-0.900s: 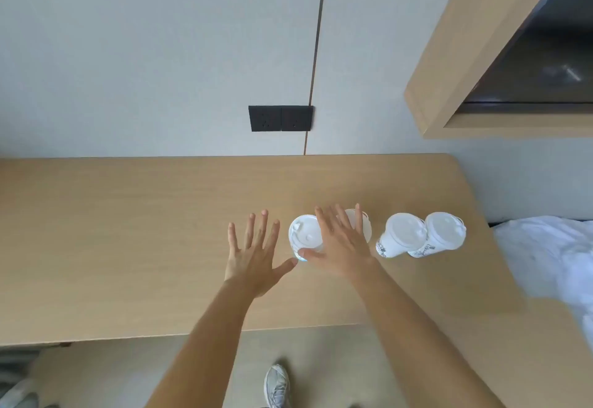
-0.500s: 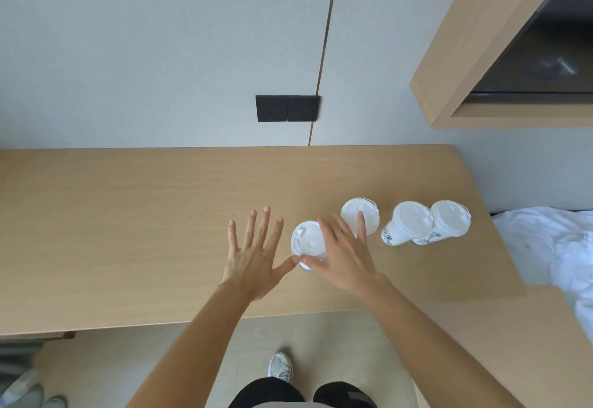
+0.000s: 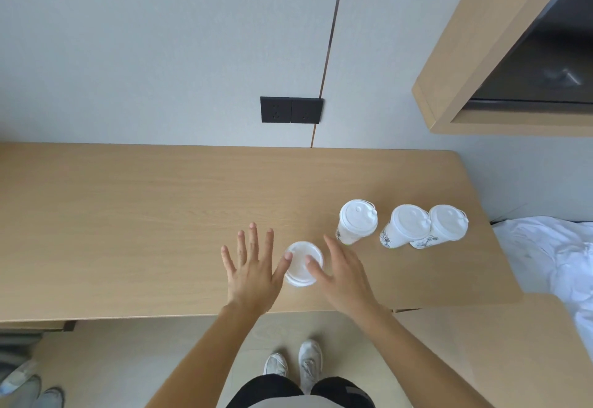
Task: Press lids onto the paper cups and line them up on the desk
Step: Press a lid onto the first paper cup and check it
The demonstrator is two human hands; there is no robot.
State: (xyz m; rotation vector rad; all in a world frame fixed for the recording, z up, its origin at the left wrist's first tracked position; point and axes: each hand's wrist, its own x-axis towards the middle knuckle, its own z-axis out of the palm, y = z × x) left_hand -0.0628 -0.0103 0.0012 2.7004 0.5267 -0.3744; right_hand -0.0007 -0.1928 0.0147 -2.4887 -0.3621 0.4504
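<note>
Your left hand point(image 3: 253, 266) and right hand point(image 3: 343, 274), fingers spread, flank a lidded cup point(image 3: 303, 263) at the tabletop's point(image 3: 128, 215) lower centre, thumbs touching its lid. A row of three lidded cups point(image 3: 406, 226) stands further right.

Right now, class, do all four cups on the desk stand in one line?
No, the fourth cup sits nearer the front of the desk than the three cups farther right.

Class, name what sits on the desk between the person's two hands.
Head view: one lidded paper cup stands between the left hand and right hand, both thumbs over its lid.
</note>
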